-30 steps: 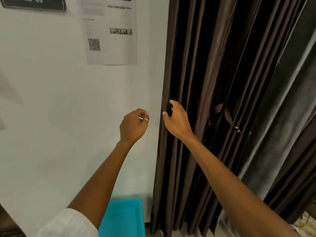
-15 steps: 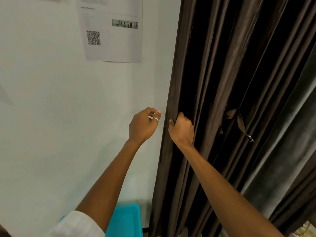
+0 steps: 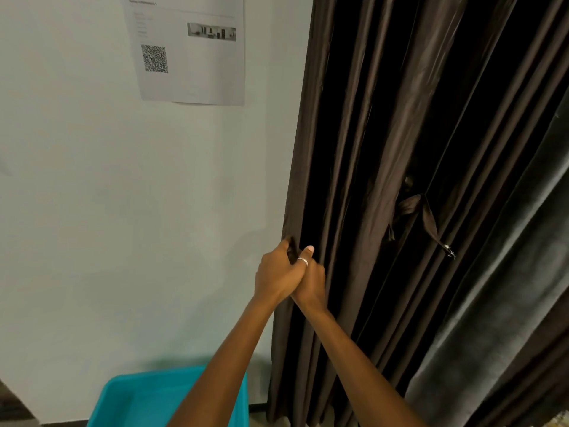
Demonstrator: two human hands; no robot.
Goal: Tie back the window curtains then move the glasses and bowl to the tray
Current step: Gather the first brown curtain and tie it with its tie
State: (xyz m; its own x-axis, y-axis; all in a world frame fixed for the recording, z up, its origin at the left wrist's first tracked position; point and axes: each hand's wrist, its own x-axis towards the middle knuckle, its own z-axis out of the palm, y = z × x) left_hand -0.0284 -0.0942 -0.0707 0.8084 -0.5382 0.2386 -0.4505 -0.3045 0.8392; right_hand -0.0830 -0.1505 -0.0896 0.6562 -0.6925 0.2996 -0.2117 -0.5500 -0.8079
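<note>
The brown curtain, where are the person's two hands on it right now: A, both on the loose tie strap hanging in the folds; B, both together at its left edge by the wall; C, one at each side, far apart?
B: the left hand and right hand are pressed together, pinching the left edge of the brown curtain beside the wall; the tie strap hangs untouched further right.

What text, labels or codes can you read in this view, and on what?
Paper sheet on the wall: heading and list lines, too small and blurred to read.
Same sheet: a QR code, with no readable characters.
Same sheet: a small photo strip, with no legible text.
Curtain and blue bin: no text visible.
</note>
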